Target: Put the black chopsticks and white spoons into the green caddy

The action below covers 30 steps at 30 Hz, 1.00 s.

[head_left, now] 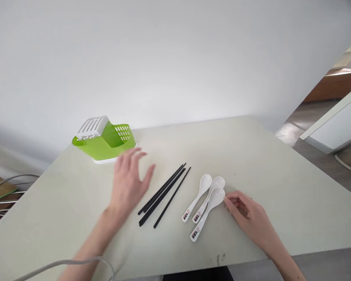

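My left hand [130,179] hovers over the table with thumb and fingers apart and nothing in it, just in front of a green and white cutlery holder [105,147]. Several black chopsticks [163,191] lie slanted to the right of that hand. Three white spoons with printed handles lie close together, the left spoon [197,199], the middle spoon [218,182] and the right spoon [210,210], which overlaps the middle one. At the bowl edge of the right spoon, my right hand [245,214] has its thumb and fingertips closed together. Whether the fingertips grip the rim or only touch it is hard to see.
The pale table [269,164] backs onto a white wall [175,66]. A grey cable [67,262] crosses my left forearm. Left of the table stands a metal wire rack [6,201]. White furniture [336,121] stands on the floor at the right.
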Available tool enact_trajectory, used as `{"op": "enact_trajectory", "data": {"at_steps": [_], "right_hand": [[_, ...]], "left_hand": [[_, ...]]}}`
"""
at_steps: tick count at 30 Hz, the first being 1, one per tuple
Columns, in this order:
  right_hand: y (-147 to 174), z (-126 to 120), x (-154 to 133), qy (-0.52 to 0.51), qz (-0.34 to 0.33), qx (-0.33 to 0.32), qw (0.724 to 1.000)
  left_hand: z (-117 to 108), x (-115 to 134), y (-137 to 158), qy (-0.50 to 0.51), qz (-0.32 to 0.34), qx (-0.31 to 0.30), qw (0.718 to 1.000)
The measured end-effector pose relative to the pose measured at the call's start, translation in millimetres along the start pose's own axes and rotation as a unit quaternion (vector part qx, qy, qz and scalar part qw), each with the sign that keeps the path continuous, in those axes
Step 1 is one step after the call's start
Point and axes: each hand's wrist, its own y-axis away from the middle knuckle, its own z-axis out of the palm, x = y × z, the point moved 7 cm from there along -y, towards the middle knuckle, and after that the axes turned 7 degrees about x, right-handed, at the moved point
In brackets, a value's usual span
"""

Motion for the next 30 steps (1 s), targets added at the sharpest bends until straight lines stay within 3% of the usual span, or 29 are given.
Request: {"op": "enact_trajectory", "data": {"at_steps": [3,6,9,12,17,21,30], "right_hand": [[3,-5,3,0.019,-0.008,0.032,0.999],[6,-10,7,0.037,-0.008,0.069,0.997],[7,-11,6,0.046,-0.02,0.08,0.996],[7,-10,2,0.047,-0.035,0.073,0.996],[6,-10,1,0.039,-0.028,0.064,0.997],[6,-10,0,0.037,-0.023,0.058,0.997],[6,-9,6,0.035,-0.001,0.049,0.998]], "left_hand": [[-33,-57,-29,-0.069,-0.015,0.058,0.996],[-47,-107,-43,-0.122,-0.047,0.06,0.99],[-40,-143,-42,-0.144,-0.082,0.001,0.986],[-30,-158,-34,-0.143,-0.105,-0.035,0.983],[-23,-155,-33,-0.132,-0.126,0.001,0.983],[-18,-143,-40,-0.123,-0.103,0.02,0.987],[11,-85,-56,-0.031,-0.042,-0.006,0.999]]}}
